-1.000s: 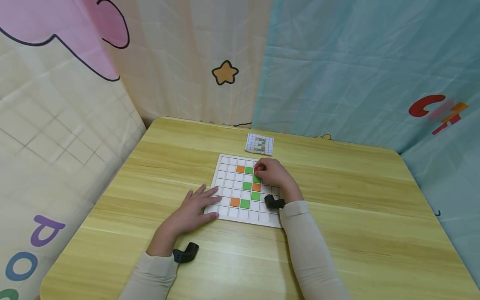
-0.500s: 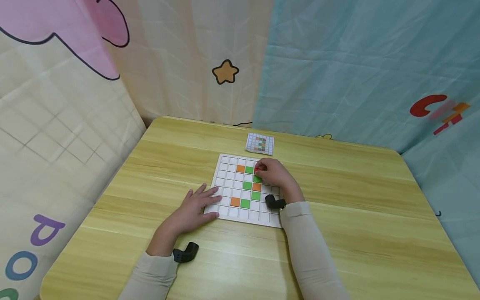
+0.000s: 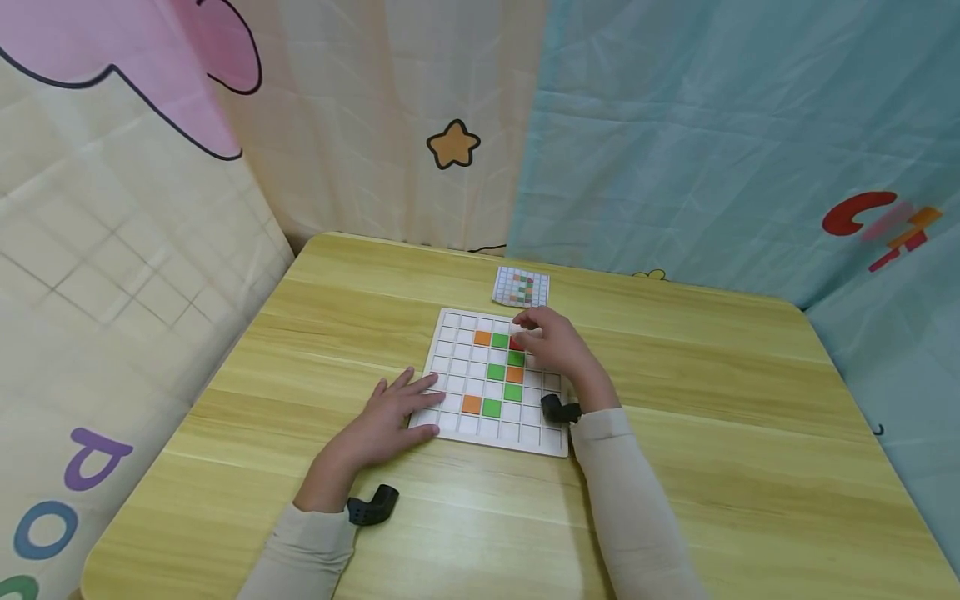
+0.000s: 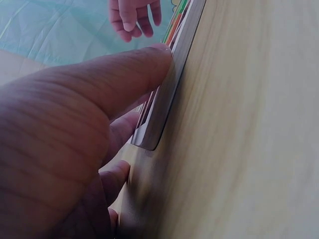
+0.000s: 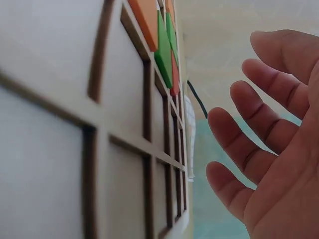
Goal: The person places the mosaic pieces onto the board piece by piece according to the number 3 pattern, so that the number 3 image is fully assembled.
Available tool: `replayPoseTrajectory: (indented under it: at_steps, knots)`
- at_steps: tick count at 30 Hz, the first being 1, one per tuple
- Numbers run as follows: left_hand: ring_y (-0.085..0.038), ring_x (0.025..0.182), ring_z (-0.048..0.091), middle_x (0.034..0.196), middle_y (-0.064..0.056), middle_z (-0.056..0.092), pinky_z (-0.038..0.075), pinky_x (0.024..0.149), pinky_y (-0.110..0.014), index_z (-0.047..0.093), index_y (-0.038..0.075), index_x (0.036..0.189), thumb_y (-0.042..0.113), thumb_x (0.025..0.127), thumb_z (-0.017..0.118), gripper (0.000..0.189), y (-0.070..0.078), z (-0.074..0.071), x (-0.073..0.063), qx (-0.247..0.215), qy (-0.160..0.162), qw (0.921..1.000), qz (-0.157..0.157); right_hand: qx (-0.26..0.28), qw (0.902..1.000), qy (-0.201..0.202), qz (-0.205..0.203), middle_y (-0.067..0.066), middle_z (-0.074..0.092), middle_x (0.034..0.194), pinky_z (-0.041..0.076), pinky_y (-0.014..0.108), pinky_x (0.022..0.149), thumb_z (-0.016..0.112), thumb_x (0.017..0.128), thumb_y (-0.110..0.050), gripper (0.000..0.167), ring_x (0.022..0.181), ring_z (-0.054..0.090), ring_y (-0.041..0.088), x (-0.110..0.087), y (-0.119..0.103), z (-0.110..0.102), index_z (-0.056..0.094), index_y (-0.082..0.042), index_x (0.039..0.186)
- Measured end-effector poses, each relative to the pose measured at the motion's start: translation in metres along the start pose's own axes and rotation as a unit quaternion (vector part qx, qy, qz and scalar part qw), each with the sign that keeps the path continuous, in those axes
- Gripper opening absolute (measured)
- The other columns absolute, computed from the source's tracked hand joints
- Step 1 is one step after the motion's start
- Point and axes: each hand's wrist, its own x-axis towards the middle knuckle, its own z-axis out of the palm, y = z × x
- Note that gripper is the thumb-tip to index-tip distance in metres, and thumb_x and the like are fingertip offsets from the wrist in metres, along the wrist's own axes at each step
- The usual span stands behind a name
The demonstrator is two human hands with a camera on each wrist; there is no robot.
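A white grid board [image 3: 467, 425] lies on the table with orange, green and red square tiles set in its cells. My left hand [image 3: 384, 423] rests on the board's left edge, fingers spread, and its thumb touches the rim in the left wrist view. My right hand [image 3: 562, 346] hovers over the upper right of the board, beside the red tile [image 3: 516, 343]. In the right wrist view its fingers [image 5: 227, 129] are loosely bent, apart from the board, and hold nothing. Below the red tile sits a green tile [image 3: 516, 358], then an orange tile [image 3: 514, 375].
A small card [image 3: 521, 287] printed with a coloured grid pattern lies behind the board. The wooden table [image 3: 735, 433] extends on both sides. Patterned curtains [image 3: 675, 142] hang behind the table's far edge. Each wrist wears a black camera [image 3: 561, 409].
My right hand has let go of the red tile and lifted slightly up and to the right, uncovering more of it. My left hand has stayed in place.
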Motion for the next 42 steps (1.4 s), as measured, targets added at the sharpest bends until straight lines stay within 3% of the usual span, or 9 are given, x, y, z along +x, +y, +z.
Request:
replayPoseTrajectory:
  at_steps: [23,42]
  knots:
    - [-0.038,0.149,0.014,0.157,-0.006,0.038,0.003,0.114,-0.064,0.059,0.011,0.140,0.028,0.092,0.072,0.052,0.002,-0.001,0.000,0.006,0.001,1.0000,0.006,-0.028,0.9973,-0.002,-0.068,0.015,0.062,0.123,0.045,0.052,0.099,0.066,0.096,-0.019,0.032,0.113,0.056,0.031,-0.066,0.004,-0.034,0.064,-0.001,0.122]
    - [-0.038,0.149,0.013,0.157,-0.004,0.038,0.002,0.114,-0.064,0.059,0.013,0.140,0.028,0.092,0.071,0.052,0.000,0.002,-0.001,0.004,0.001,1.0000,0.004,-0.031,0.9965,-0.008,-0.077,0.007,0.064,0.115,0.047,0.050,0.096,0.069,0.094,-0.018,0.025,0.108,0.057,0.027,-0.105,0.020,-0.023,0.067,-0.006,0.116]
